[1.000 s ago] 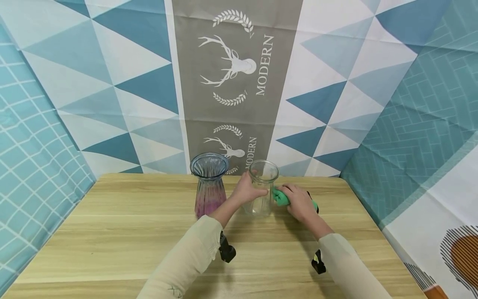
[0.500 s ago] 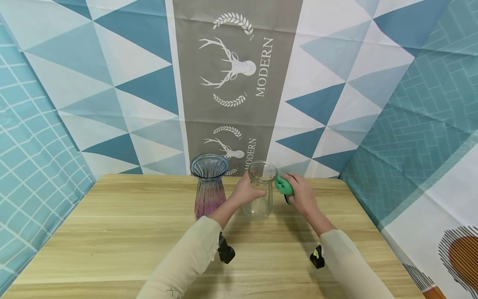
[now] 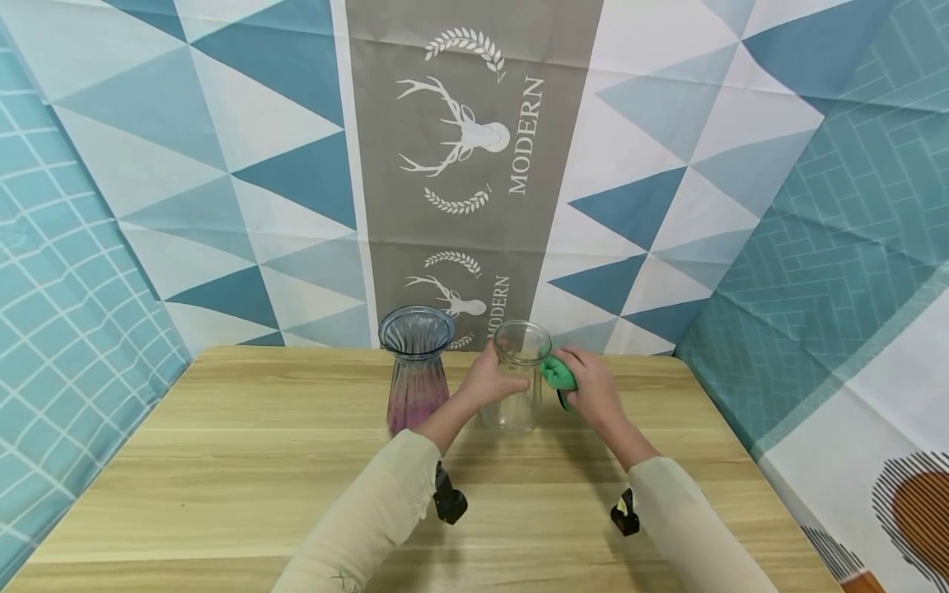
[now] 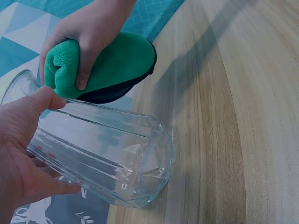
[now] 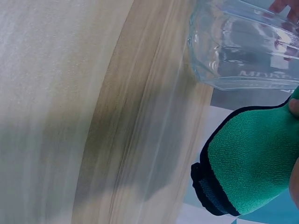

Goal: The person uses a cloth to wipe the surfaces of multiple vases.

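Note:
A clear glass vase [image 3: 511, 412] stands upright on the wooden table, with faceted sides and a round rim. My left hand [image 3: 489, 380] grips it from the left just below the rim, thumb in front and fingers behind. On its right side, my right hand [image 3: 593, 387] holds a folded green cloth [image 3: 559, 374] with dark edging close against the upper wall. In the left wrist view the thumb presses on the cloth [image 4: 122, 60], whose lower end hangs loose. A second vase [image 3: 417, 371], ribbed, bluish at the top and pink below, stands left of the left hand.
The wooden table [image 3: 245, 478] reaches back to a patterned cloth backdrop [image 3: 460, 148]. Both vases stand near its far edge. Black wrist cameras, such as the left one [image 3: 448, 498], hang below the sleeves.
The right hand and cloth rise beside the glass rim, then drop slightly and shift left. The left hand and both vases stay in place.

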{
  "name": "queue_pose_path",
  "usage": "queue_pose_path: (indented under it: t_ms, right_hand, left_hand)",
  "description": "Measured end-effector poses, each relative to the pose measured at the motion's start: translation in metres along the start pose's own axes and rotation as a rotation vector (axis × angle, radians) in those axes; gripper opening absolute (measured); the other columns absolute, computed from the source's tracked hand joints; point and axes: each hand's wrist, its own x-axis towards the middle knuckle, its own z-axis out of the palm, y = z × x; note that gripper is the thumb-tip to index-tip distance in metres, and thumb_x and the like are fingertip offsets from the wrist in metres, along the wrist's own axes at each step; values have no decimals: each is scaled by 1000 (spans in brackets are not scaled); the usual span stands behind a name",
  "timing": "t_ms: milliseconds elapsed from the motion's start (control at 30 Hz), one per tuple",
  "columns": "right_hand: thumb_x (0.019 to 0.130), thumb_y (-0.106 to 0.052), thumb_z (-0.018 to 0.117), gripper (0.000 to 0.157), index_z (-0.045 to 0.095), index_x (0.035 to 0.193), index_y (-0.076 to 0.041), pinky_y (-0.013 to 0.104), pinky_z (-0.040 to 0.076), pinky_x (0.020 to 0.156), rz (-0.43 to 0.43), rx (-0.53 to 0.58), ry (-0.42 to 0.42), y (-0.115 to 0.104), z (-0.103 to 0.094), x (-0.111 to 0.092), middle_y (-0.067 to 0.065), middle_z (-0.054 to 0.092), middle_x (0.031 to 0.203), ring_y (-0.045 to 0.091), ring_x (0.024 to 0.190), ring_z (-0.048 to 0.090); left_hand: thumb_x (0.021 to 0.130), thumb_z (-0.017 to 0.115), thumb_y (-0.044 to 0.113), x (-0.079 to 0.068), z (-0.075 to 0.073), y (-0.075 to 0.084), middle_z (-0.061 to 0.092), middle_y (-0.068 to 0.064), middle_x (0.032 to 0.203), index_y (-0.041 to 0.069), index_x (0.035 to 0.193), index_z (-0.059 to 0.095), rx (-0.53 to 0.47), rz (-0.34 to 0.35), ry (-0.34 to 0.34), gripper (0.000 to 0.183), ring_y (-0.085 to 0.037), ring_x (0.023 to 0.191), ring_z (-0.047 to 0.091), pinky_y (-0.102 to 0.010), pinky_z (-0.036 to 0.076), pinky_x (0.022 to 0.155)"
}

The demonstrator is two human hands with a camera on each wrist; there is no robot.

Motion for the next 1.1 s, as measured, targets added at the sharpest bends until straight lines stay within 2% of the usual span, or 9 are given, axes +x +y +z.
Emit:
queue_pose_path:
  t_ms: [167, 367, 467, 733, 900, 1100]
  right_hand:
    - [60, 14, 69, 60, 64, 115, -8, 52, 52, 79, -18, -15, -12, 0, 2, -1, 15, 62, 113, 36, 99, 60]
    - [63, 10, 72, 59, 63, 118, -11, 52, 52, 80, 11, -23, -103, 1, 3, -5, 13, 61, 117, 35, 102, 60]
    - [66, 8, 72, 58, 62, 119, -12, 52, 52, 80, 16, -20, -123, 2, 4, -7, 13, 60, 119, 35, 103, 60]
    - [65, 7, 72, 57, 62, 118, -11, 52, 51, 79, -39, -43, -152, 7, 8, -14, 14, 62, 113, 35, 99, 60]
    - [69, 3, 73, 53, 62, 118, -12, 51, 51, 78, -53, -57, -180, 8, 12, -20, 13, 62, 113, 34, 100, 60]
    - [73, -1, 73, 48, 61, 118, -14, 53, 50, 84, -60, -54, -208, 10, 15, -26, 12, 61, 116, 34, 105, 59]
  left_hand:
    - [70, 76, 15, 0, 0, 0, 48, -21, 135, 1, 137, 34, -12, 12, -2, 80, -36, 126, 46, -46, 39, 106]
    - [71, 75, 15, 0, 0, -1, 48, -20, 136, 1, 137, 34, -17, 18, -4, 79, -35, 127, 45, -47, 39, 106]
    - [71, 75, 15, 1, 1, -1, 48, -21, 135, 1, 137, 34, -9, 22, -2, 79, -36, 126, 45, -47, 39, 105]
    - [71, 75, 14, -1, 1, -1, 48, -19, 136, 3, 138, 34, -15, 15, -4, 79, -35, 127, 45, -46, 38, 106]
    - [71, 75, 14, -2, 1, 0, 47, -18, 136, 3, 139, 33, -25, 17, -2, 80, -35, 127, 45, -48, 38, 106]
    - [72, 74, 12, -1, 2, -2, 47, -18, 136, 3, 138, 34, -41, 27, 2, 78, -34, 128, 44, -47, 38, 106]
